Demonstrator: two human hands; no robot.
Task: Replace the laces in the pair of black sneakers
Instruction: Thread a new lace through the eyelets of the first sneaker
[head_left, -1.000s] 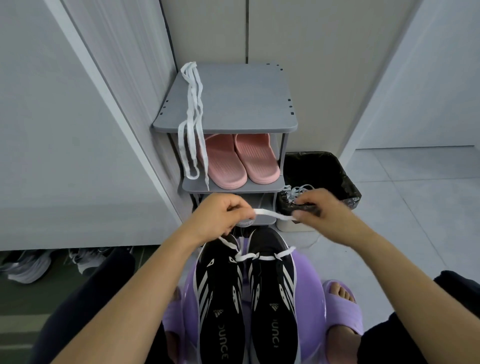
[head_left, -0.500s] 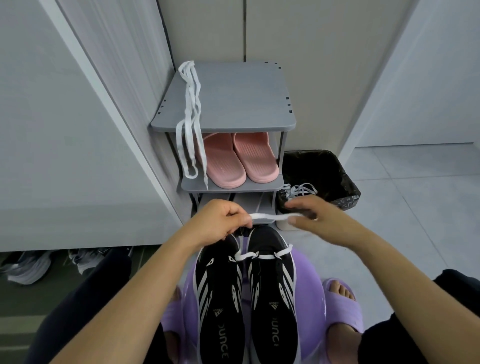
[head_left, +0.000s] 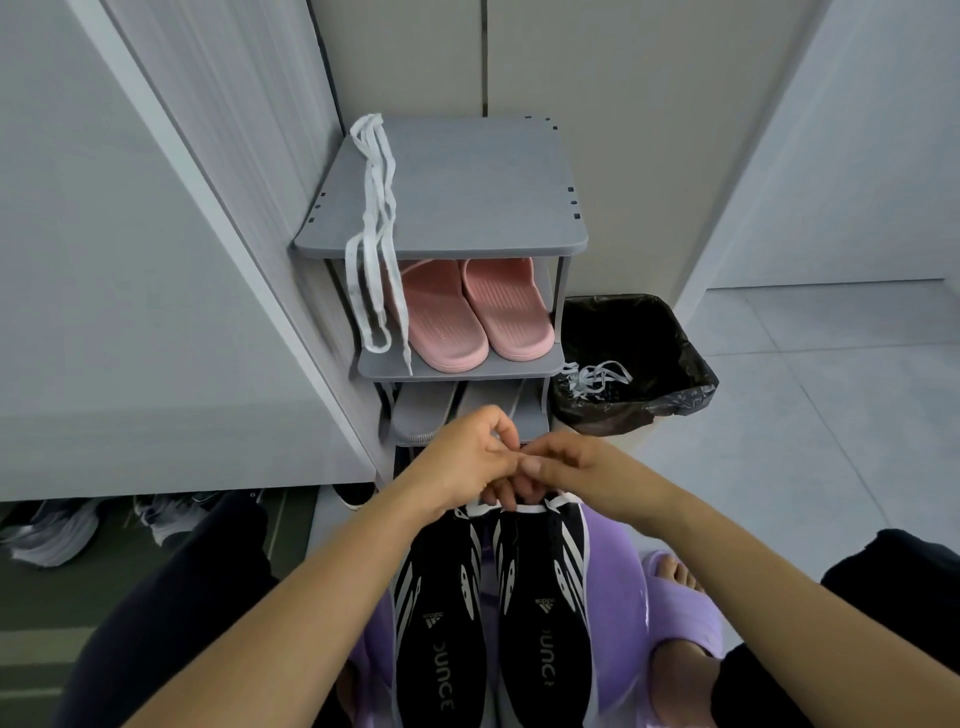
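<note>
Two black sneakers with white stripes stand side by side on a purple stool (head_left: 618, 582), the left sneaker (head_left: 441, 634) and the right sneaker (head_left: 545, 613). A white lace (head_left: 556, 503) runs across the right sneaker's front eyelets. My left hand (head_left: 462, 457) and my right hand (head_left: 566, 467) meet just above the sneakers' toes, fingers curled and pinching the lace ends between them; the ends are hidden by the fingers. More white laces (head_left: 371, 228) hang over the left edge of the grey shoe rack (head_left: 467, 197).
Pink slippers (head_left: 467, 312) sit on the rack's middle shelf. A black-lined bin (head_left: 639, 358) with old laces (head_left: 592, 382) on its rim stands right of the rack. White cabinet left, grey shoes (head_left: 47, 530) beneath it. My foot in a purple slipper (head_left: 680, 587) is at lower right.
My hands, held apart with the lace stretched between them, have come together over the sneaker toes. The stretched lace span is no longer visible.
</note>
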